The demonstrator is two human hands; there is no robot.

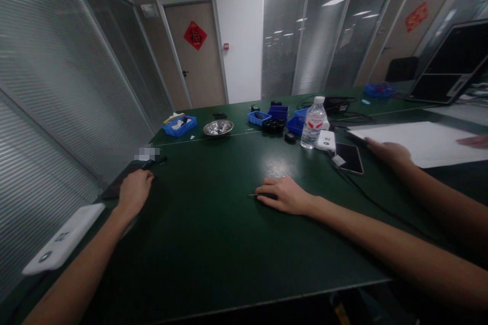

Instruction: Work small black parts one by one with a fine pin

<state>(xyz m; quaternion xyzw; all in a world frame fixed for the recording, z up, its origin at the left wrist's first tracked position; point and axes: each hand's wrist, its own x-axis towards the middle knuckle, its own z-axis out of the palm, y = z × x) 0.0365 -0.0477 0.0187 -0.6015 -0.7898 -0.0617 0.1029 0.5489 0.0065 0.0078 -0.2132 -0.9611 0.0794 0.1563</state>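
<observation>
Low over the green table (206, 198), my right hand (285, 195) is closed on a thin tool (251, 195). Its narrow tip sticks out to the left past my fingers, and a dark part shows under them; its exact kind I cannot make out. My left hand (134, 190) is at the table's left side with its fingers curled. Just beyond its fingertips lies a small dark object (155, 161), and a flat black item (116, 185) lies beside the wrist. Whether the left fingers hold anything is hidden.
A white power bank (64, 238) lies at left. Farther back are blue trays (181, 126), a metal bowl (218, 131), a water bottle (314, 122), a white device (325, 140) and a phone (348, 158). Another person's hands hold white paper (423, 142) at right.
</observation>
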